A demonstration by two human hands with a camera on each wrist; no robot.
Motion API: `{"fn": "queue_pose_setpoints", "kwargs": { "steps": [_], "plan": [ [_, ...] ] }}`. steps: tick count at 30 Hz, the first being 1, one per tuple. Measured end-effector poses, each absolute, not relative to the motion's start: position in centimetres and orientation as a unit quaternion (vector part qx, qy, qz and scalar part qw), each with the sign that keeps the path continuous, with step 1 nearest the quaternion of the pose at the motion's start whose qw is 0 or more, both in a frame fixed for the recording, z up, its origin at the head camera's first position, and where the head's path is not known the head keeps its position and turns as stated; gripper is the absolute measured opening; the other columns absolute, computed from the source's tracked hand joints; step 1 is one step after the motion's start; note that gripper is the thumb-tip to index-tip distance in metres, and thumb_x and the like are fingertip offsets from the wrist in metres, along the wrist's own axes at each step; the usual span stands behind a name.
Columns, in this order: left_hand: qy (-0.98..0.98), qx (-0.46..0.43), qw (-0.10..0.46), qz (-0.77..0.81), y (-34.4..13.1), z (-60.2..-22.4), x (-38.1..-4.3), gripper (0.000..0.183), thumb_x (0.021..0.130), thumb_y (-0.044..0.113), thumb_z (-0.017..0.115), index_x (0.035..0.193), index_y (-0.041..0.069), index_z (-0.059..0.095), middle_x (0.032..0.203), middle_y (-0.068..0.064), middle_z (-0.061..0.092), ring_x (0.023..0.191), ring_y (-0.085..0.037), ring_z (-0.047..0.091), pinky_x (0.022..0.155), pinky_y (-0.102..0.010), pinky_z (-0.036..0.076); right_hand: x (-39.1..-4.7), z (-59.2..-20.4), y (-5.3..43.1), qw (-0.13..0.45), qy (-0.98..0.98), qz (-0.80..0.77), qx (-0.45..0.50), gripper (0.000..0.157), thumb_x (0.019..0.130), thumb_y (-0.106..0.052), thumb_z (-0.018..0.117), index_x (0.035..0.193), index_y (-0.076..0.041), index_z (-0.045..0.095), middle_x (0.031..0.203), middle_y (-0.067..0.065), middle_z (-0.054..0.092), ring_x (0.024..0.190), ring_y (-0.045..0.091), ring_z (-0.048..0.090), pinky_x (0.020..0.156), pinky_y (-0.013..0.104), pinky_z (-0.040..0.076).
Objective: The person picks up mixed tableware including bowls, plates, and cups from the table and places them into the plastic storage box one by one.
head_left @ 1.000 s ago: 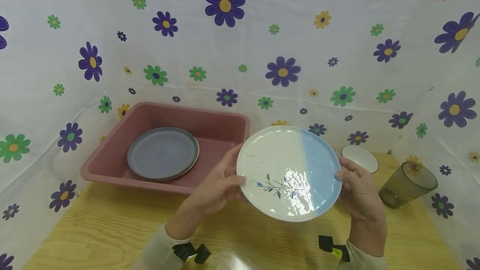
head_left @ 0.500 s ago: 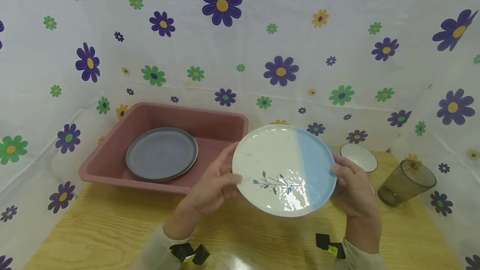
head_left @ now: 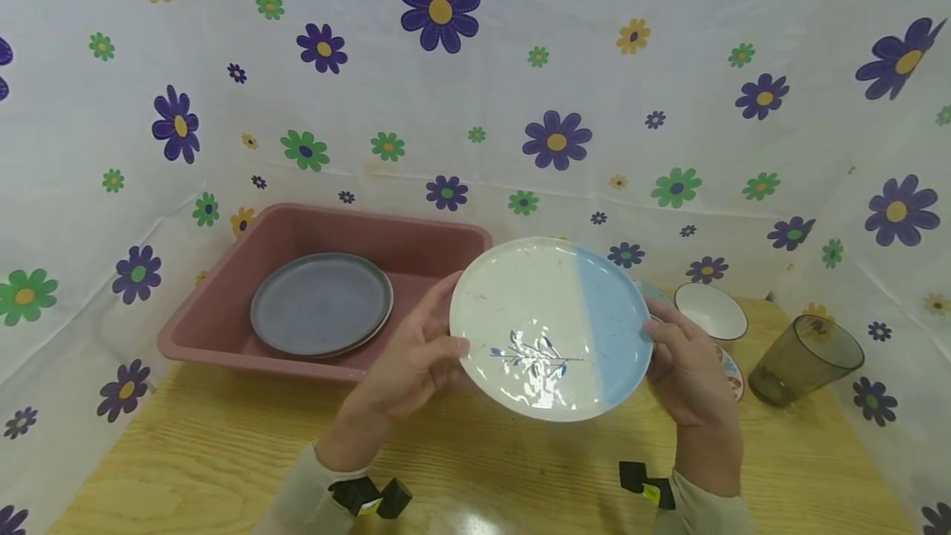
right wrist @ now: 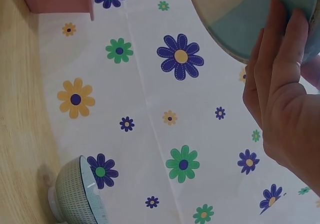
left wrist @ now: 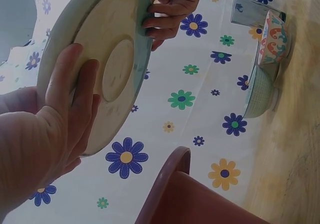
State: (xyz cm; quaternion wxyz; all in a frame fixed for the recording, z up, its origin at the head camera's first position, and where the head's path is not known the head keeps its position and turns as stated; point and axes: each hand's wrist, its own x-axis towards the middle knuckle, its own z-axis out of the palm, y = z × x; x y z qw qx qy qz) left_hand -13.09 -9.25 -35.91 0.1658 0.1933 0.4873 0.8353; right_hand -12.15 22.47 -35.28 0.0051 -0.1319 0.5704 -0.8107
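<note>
Both hands hold a round plate (head_left: 520,295), cream on one side and light blue on the other, with a dark leafy sprig. It is raised above the table and tilted so its face shows in the head view. My left hand (head_left: 412,357) grips the cream edge, thumb on the rim and fingers underneath. At the blue edge my right hand (head_left: 687,366) pinches the rim the same way. The left wrist view shows the plate's underside (left wrist: 117,68) with its foot ring. Fingers of the right hand (right wrist: 282,78) lie against the blue underside in the right wrist view.
A pink basin (head_left: 446,250) at the left holds a grey-blue plate (head_left: 319,304) on top of a pale-rimmed one. Behind my right hand are a white bowl (head_left: 709,312), a patterned bowl (left wrist: 274,38) and a green textured bowl (right wrist: 77,191). A brown-tinted glass (head_left: 806,362) stands far right.
The plate and both hands have shifted slightly left and up toward the basin. More of the bowls behind my right hand shows now. The basin and its plates stay put.
</note>
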Motion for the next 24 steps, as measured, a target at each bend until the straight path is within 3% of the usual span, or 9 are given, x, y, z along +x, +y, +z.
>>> {"fn": "queue_pose_setpoints", "kwargs": {
  "steps": [16, 24],
  "plan": [
    [0.507, 0.216, 0.131, 0.824, -10.2, -35.3, -13.1, 0.085, 0.088, -0.015, 0.045, 0.159, 0.013, 0.009, 0.15, -0.033, 0.032, 0.098, -0.021, 0.068, 0.074, -0.039, 0.06, -12.4, -35.6, 21.6, -0.006, 0.57, -0.807, -0.155, 0.035, 0.105, -0.002, 0.04, 0.131, -0.003, 0.063, 0.101, 0.002, 0.07, 0.075, 0.011, 0.069, 0.069, 0.025, 0.06],
    [0.53, 0.223, 0.117, 0.81, -10.8, -35.2, -13.2, 0.085, 0.089, -0.016, 0.045, 0.159, 0.011, 0.006, 0.156, -0.028, 0.027, 0.101, -0.02, 0.068, 0.078, -0.034, 0.059, -12.6, -35.7, 21.7, -0.007, 0.583, -0.794, -0.172, 0.033, 0.105, -0.002, 0.041, 0.128, -0.003, 0.064, 0.103, 0.003, 0.07, 0.077, 0.012, 0.069, 0.068, 0.026, 0.06]
  ]
}}
